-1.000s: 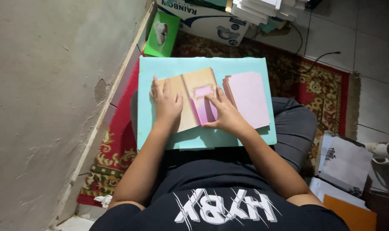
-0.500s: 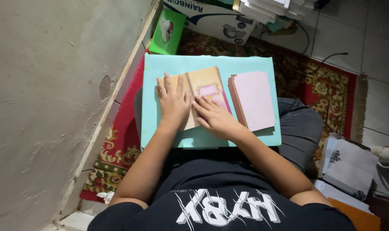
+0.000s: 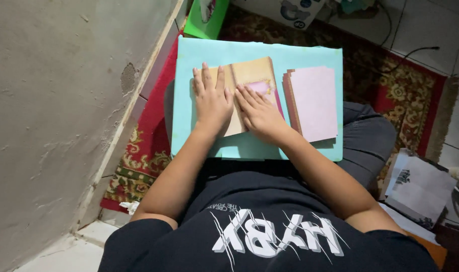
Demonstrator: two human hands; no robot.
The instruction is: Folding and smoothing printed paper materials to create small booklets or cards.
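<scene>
Black shirt [image 3: 259,236] is seen nearest, with both forearms extended far over a turquoise board [image 3: 310,55] laid across the lap. Left hand [image 3: 212,100] is laid flat, palm down, fingers spread and straight, pressed on the left part of a tan card [image 3: 249,73]; nothing is gripped. Right hand [image 3: 259,113] is also flat and open, fingers together, pressed on the card's right part, touching the left hand at the thumb side; nothing is held. The card is located mid-board, left of centre, with a pink patch [image 3: 262,86] partly covered by the right fingertips. Whether the card is folded cannot be told. A pink stack [image 3: 314,103] is placed just right of the card, on the board, clear of both hands, brown edges shown on its left side. A patterned red rug [image 3: 143,151] is seen under the board, running along a grey wall [image 3: 53,126] on the left. Papers [image 3: 421,189] are lying near right on the floor. A green box [image 3: 206,17] is seen far, past the board's far-left corner, and a black cable [image 3: 406,50] is run over tiles far right.
</scene>
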